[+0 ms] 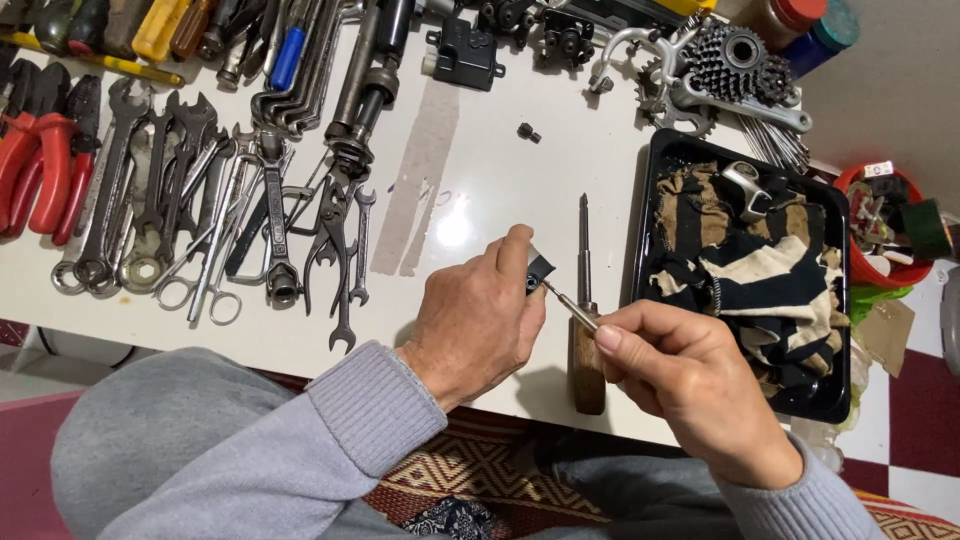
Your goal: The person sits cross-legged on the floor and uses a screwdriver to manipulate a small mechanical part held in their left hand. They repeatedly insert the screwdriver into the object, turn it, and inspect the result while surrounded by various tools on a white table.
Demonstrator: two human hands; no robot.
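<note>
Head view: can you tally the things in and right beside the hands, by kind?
Small black metal part, in left hand: 1
Thin silver metal driver, in right hand: 1
Wooden-handled screwdriver lying on white table: 1
Black plastic tray of striped rags: 1
Total: 4
</note>
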